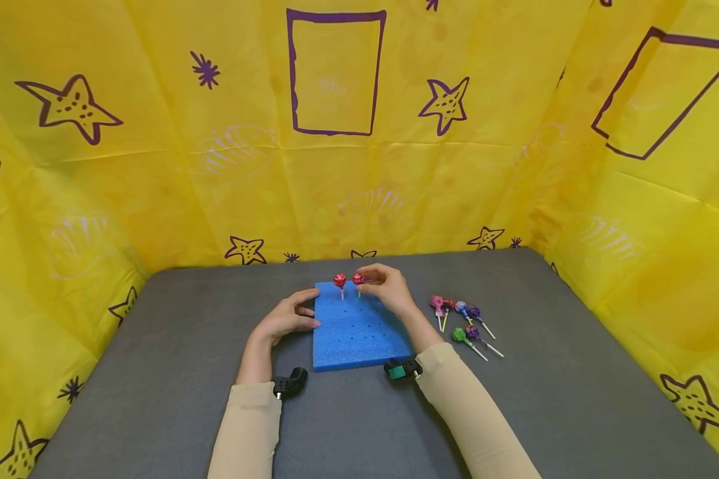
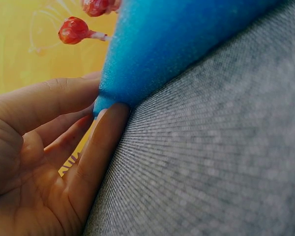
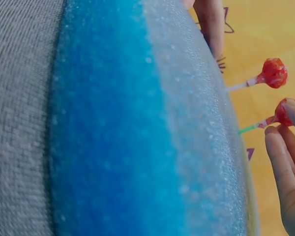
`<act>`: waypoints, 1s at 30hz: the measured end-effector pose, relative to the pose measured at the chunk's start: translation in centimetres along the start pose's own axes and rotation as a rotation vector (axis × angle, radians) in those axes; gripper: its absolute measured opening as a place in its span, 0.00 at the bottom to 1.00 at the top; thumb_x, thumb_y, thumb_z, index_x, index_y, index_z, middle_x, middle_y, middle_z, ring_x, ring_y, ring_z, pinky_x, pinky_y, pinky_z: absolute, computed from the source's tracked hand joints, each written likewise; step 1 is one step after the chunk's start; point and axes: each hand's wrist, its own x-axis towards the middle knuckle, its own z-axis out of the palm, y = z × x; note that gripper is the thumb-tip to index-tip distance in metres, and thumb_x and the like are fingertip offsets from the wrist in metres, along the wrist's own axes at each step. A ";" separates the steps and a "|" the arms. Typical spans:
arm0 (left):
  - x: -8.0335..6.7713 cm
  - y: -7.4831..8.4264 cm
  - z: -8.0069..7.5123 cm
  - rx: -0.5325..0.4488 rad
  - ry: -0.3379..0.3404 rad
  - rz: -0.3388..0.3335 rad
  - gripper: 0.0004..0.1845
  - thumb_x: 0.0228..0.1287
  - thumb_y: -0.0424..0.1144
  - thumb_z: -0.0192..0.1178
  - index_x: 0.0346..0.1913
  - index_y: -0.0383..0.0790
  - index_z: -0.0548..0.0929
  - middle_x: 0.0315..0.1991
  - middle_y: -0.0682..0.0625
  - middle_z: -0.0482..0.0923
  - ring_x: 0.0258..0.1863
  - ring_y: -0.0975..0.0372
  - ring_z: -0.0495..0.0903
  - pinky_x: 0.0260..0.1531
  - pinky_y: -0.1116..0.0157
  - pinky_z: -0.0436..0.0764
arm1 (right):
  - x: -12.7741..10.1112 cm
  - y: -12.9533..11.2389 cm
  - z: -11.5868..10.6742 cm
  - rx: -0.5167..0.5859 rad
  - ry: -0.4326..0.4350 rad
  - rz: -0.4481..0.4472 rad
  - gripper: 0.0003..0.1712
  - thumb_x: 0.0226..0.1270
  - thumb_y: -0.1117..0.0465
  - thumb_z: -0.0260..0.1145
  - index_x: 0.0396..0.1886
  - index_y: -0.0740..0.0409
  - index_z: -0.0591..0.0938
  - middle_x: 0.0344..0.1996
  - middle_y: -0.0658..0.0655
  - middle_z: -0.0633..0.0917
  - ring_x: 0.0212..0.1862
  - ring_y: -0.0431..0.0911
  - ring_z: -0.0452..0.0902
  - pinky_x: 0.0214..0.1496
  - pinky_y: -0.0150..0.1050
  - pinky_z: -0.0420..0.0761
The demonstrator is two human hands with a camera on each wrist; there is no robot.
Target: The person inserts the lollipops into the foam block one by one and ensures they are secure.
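A blue foam block (image 1: 359, 332) with several small holes in its top lies flat on the table. Two red-wrapped lollipops stand upright at its far side: one lollipop (image 1: 339, 280) on a white stick, untouched, and one lollipop (image 3: 284, 112) on a green stick. My right hand (image 1: 386, 287) pinches the green-stick lollipop at its wrapped head between thumb and fingers; that stick's lower end meets the foam. With its thumb and fingertips, my left hand (image 1: 285, 318) touches the block's left edge. In the left wrist view, fairly straight fingers (image 2: 105, 142) rest against a foam corner.
Several loose lollipops lie on the grey table (image 1: 174, 372) to the right of the block, among them a pink lollipop (image 1: 437, 302), a green lollipop (image 1: 459, 334) and a blue lollipop (image 1: 461, 307). A yellow patterned curtain (image 1: 239, 193) surrounds the table's back and sides.
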 end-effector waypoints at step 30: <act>0.1 -0.3 -0.2 0.013 0.010 -0.003 0.41 0.59 0.31 0.68 0.75 0.47 0.64 0.74 0.42 0.58 0.60 0.51 0.73 0.49 0.65 0.84 | -2.0 -4.0 -7.0 -0.049 -0.015 -0.002 0.24 0.63 0.60 0.71 0.59 0.58 0.80 0.55 0.64 0.85 0.55 0.56 0.83 0.58 0.47 0.82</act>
